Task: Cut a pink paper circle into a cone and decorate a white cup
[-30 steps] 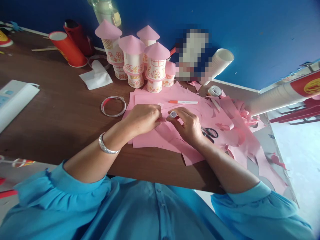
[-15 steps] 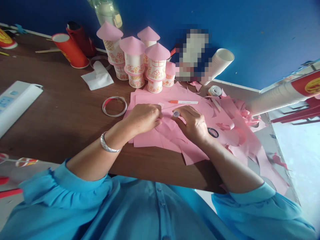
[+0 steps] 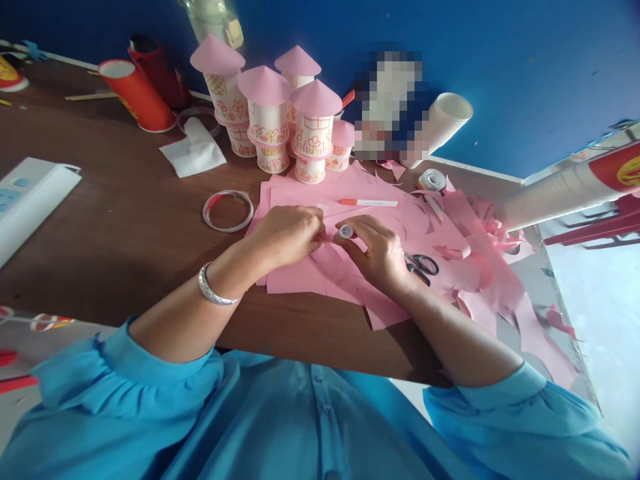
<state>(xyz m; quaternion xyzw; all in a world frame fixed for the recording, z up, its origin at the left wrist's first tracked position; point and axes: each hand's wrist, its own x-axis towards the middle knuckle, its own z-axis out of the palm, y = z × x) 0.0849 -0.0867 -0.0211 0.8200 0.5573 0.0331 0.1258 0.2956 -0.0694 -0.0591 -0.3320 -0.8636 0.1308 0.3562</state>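
Observation:
My left hand (image 3: 287,235) rests on a pile of pink paper sheets (image 3: 300,273) and pinches a small pink paper piece (image 3: 327,237) against them. My right hand (image 3: 380,250) is closed around a small glue stick (image 3: 345,231), its round end pointing at that piece. The two hands nearly touch at the fingertips. Black-handled scissors (image 3: 423,265) lie on the paper just right of my right hand. An orange-capped marker (image 3: 368,202) lies beyond both hands.
Several paper-cup towers with pink cone roofs (image 3: 280,113) stand at the back. A tape ring (image 3: 227,211) lies left of the paper, a tape roll (image 3: 432,180) at the right. Red cups (image 3: 136,95), a white tissue (image 3: 194,155), stacked white cups (image 3: 440,127) and pink scraps (image 3: 500,280) surround them.
My right hand slid slightly right with the glue stick, then came back toward my left hand, which stayed put. The scissors' handles show fully again.

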